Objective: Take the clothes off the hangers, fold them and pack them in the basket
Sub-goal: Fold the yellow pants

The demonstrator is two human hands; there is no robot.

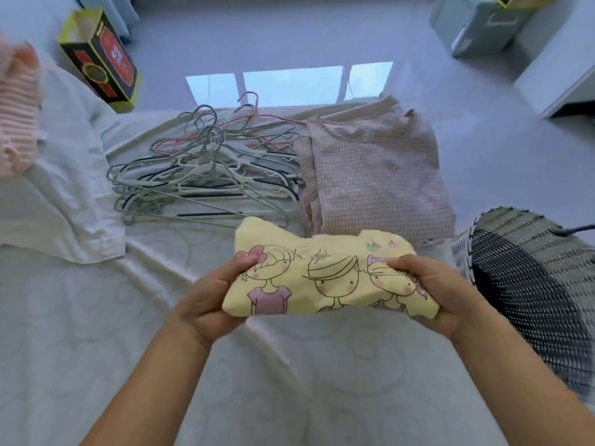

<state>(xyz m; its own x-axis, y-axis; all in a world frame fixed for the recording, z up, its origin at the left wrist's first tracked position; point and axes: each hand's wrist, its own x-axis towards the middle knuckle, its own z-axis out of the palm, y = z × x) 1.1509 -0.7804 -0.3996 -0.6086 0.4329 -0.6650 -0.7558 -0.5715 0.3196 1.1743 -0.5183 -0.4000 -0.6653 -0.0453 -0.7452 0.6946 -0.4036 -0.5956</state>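
A folded yellow garment (pixel 325 278) printed with cartoon girls is held above the white bed. My left hand (pixel 212 297) grips its left end, thumb on top. My right hand (pixel 441 294) grips its right end the same way. The dark woven basket (pixel 528 284) lies tilted at the right edge of the bed, just right of my right hand. A folded pink checked garment (pixel 376 175) lies on the bed behind the yellow one. A heap of bare hangers (pixel 206 175) lies to its left.
A white cloth (pixel 64 201) is spread at the left, with a pink striped garment (pixel 16 114) at the far left edge. A black and yellow box (pixel 99 59) stands on the floor beyond the bed. Pale furniture (pixel 476 24) stands at the back right.
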